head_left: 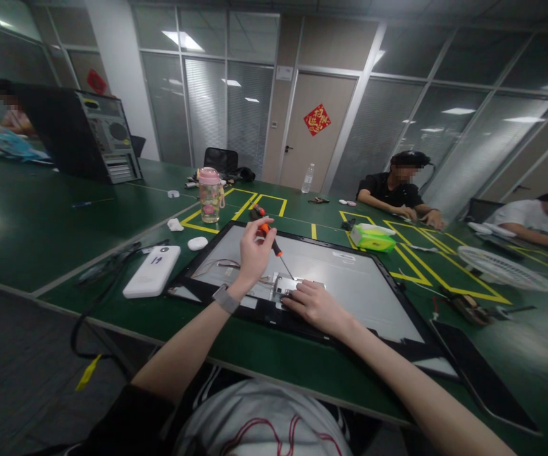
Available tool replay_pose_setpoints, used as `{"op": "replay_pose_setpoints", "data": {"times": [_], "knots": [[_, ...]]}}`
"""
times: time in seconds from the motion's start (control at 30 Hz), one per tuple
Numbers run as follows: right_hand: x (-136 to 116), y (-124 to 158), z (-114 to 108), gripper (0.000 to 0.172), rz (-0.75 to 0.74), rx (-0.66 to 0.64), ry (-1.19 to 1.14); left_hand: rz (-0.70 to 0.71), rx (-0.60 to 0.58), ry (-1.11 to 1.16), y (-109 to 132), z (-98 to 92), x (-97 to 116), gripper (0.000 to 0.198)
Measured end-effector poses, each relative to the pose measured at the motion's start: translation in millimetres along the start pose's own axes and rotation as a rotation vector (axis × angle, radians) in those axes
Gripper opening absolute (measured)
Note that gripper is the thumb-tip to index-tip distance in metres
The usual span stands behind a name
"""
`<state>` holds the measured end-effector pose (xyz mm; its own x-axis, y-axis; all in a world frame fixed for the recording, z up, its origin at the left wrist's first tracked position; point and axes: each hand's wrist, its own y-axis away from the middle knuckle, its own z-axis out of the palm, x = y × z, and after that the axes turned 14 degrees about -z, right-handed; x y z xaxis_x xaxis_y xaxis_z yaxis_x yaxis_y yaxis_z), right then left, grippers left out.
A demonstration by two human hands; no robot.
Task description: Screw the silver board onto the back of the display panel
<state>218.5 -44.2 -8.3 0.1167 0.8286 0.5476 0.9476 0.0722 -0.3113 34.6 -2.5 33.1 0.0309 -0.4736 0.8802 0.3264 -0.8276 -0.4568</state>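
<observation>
My left hand (pixel 256 248) grips an orange-and-black screwdriver (pixel 277 248) by its handle, fingers closed round the top. The shaft slants down to a small metal-coloured board or bracket (pixel 283 283) on a large flat display panel (pixel 350 278) with a black frame. My right hand (pixel 316 306) lies over the right part of that small piece, with its fingers bent and pressed down on it. What sits beneath those fingers is hidden. Thin cables (pixel 229 263) run across the panel to the left of the small piece.
A white power bank (pixel 153 272) and a pink-lidded bottle (pixel 209 197) stand left of the panel. Behind it is a green tissue pack (pixel 373 237). A dark flat slab (pixel 485 373) lies at right, near a white racket-like ring (pixel 506 269). A computer tower (pixel 79 133) stands far left. Other people sit across.
</observation>
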Motion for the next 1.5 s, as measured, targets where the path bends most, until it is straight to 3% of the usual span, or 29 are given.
{"op": "replay_pose_setpoints", "data": {"times": [0.27, 0.53, 1.13, 1.4, 1.5], "knots": [[2.3, -8.5, 6.3, 0.012, 0.01, -0.095, 0.007, 0.027, 0.007, -0.015, 0.1, 0.7, -0.1, 0.02], [1.7, -5.1, 8.4, 0.015, 0.035, -0.018, -0.002, 0.029, 0.001, -0.019, 1.2, -0.1, 2.7, 0.019], [2.5, -6.7, 8.7, 0.017, 0.039, -0.075, -0.034, 0.043, -0.006, -0.034, 1.6, -0.3, 3.1, 0.019], [2.4, -0.8, 8.7, 0.027, 0.14, -0.009, -0.092, 0.039, 0.0, -0.041, 0.9, -1.2, 4.5, 0.02], [2.8, -0.8, 9.5, 0.021, 0.128, -0.017, -0.106, 0.052, 0.005, -0.047, 0.6, -1.0, 4.8, 0.018]]}}
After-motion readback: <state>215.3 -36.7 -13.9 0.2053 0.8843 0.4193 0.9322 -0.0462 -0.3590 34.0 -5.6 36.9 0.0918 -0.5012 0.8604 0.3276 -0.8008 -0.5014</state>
